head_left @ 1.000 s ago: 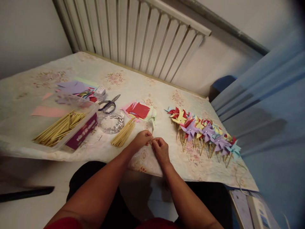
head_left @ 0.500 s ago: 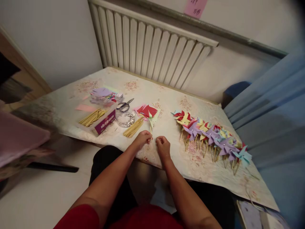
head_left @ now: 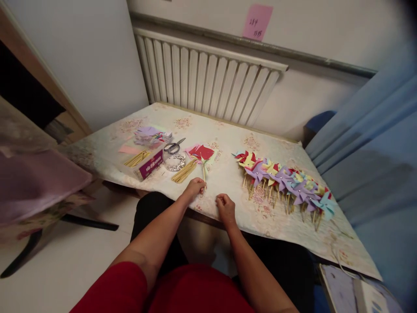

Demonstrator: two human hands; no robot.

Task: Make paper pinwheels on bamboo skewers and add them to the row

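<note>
My left hand (head_left: 196, 187) is closed round the lower end of a thin stick. At its top is a pale green paper pinwheel (head_left: 203, 161), seen nearly edge-on. A short gap to the right, my right hand (head_left: 226, 208) hovers by the table's front edge with its fingers curled together. Whether something small is in those fingers is hidden. Just beyond my left hand lie a bundle of sticks (head_left: 184, 171) and a stack of red and pink paper pieces (head_left: 202, 152). A clear round dish (head_left: 176, 162) of small shiny pieces stands behind the bundle.
Finished paper pinwheels (head_left: 282, 180) lie in a row at the right. Scissors (head_left: 174, 146), a purple-and-white box (head_left: 152, 164) of sticks and a tub of paper pieces (head_left: 148, 134) stand at the left. A radiator (head_left: 208, 80) runs behind the table; a blue curtain (head_left: 365, 152) hangs on the right.
The camera view has tilted up a little. My right hand has drawn slightly away from my left hand, toward the table's edge. My left hand still holds the pinwheel's stick.
</note>
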